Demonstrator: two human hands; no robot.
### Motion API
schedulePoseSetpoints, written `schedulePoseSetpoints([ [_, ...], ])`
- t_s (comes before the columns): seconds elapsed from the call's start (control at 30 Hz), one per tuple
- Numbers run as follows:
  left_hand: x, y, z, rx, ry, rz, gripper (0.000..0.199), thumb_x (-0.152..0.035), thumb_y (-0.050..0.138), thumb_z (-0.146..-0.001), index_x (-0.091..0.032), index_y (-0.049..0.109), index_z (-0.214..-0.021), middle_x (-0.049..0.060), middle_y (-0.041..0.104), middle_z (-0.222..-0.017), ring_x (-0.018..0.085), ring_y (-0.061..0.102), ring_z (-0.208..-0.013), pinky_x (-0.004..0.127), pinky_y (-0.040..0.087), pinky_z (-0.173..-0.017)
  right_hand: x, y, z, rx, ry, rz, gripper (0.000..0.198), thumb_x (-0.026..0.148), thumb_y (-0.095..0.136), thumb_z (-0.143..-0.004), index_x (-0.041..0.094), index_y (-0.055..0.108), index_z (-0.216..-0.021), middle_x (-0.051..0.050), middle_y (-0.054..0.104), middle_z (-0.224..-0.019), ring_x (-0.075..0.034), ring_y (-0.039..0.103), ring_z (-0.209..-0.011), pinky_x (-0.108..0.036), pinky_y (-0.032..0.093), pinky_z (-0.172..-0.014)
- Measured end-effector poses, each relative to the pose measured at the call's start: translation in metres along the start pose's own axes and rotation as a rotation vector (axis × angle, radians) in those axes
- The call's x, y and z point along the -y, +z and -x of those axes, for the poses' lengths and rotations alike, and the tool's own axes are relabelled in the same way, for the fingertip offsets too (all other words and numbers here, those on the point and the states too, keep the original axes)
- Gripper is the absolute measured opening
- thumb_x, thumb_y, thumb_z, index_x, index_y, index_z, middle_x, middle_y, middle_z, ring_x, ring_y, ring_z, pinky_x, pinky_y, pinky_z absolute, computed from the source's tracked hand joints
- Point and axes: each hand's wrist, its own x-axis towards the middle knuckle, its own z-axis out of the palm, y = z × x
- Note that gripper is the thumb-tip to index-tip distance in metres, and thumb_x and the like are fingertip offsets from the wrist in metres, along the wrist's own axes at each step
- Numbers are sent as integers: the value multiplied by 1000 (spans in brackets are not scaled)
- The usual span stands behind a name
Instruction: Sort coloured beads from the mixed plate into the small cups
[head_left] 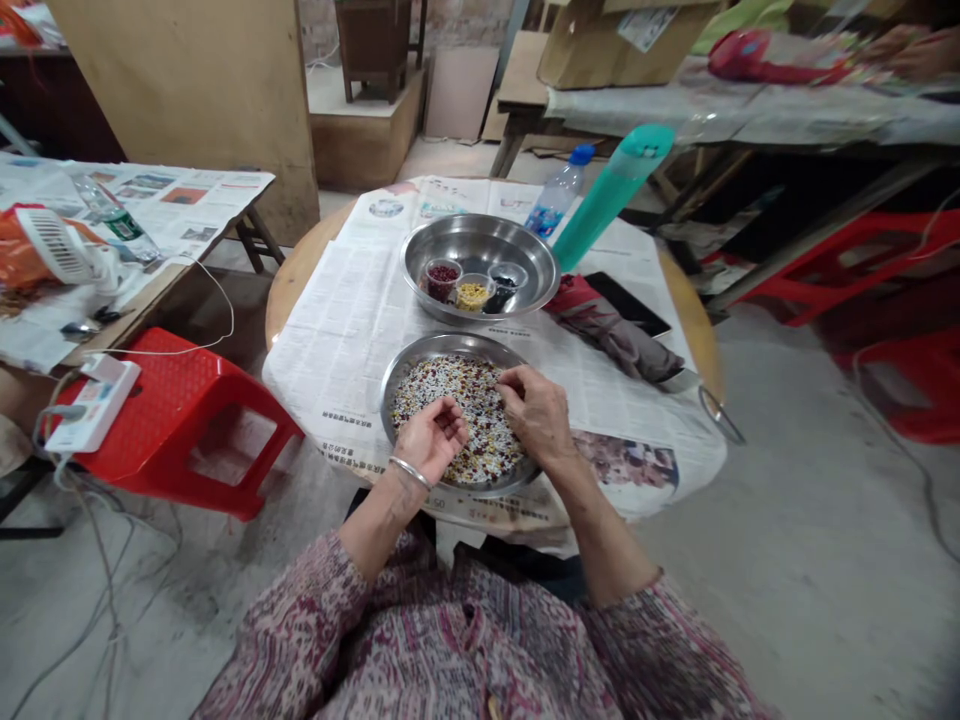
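Note:
A shallow steel basin (388,392) stands at the near side of the round table, holding many small white, yellow and dark red bead-like pieces (480,440). My left hand (433,438) is palm up over its left part, fingers curled together into a cup; whatever lies inside is hidden. Over the right part, my right hand (538,408) is closed in a pinch at the pieces; what the fingertips hold is too small to make out. Behind, a larger steel basin (487,228) contains small clear cups: one of dark red pieces (442,281), one of yellow (472,295), one of black (507,285).
Newspaper (337,330) covers the table. A water bottle (559,190), a green tube-shaped object (615,195), a folded umbrella (619,325) and a dark flat object (628,303) lie right of the basins. A red stool (187,420) with a power strip (94,405) stands left.

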Motion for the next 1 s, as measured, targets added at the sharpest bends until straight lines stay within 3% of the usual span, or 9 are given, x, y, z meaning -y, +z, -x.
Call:
schedulePoseSetpoints([
  [0.2,3,1,0,34,-36,-79,23,-12,46,-95,-6,67,-88,12,70,-83,16,68,-81,29,54,-84,30,-11,5,160,44,-255,23,36,55,-82,19,71,-86,-4,72,-78,-17,63,-67,-30,49,-68],
  [0.37,3,0,0,10,7,-39,21,-9,48,-93,-6,66,-85,8,65,-74,10,62,-68,22,53,-72,7,-11,-6,14,111,-38,25,31,53,-81,19,73,-87,-7,74,-79,-20,65,-69,-32,49,-69],
  [0.47,3,-1,1,16,7,-43,24,-3,42,-93,-7,65,-86,6,63,-72,8,60,-63,17,51,-63,-9,-11,-4,95,57,154,22,25,52,-79,21,74,-84,-7,75,-82,-22,66,-74,-33,48,-73],
  [0.63,2,-2,2,42,-6,-72,22,-3,42,-93,-8,63,-88,5,62,-72,7,58,-59,16,49,-57,-14,-8,5,237,-62,292,20,24,56,-80,20,73,-90,-10,74,-94,-23,66,-84,-33,47,-76],
  [1.0,3,-4,0,61,2,-93,23,-4,42,-93,-8,64,-91,5,62,-72,7,57,-60,17,49,-59,-11,-5,2,257,10,224,18,19,53,-76,22,71,-78,-5,72,-77,-20,63,-72,-29,43,-67],
])
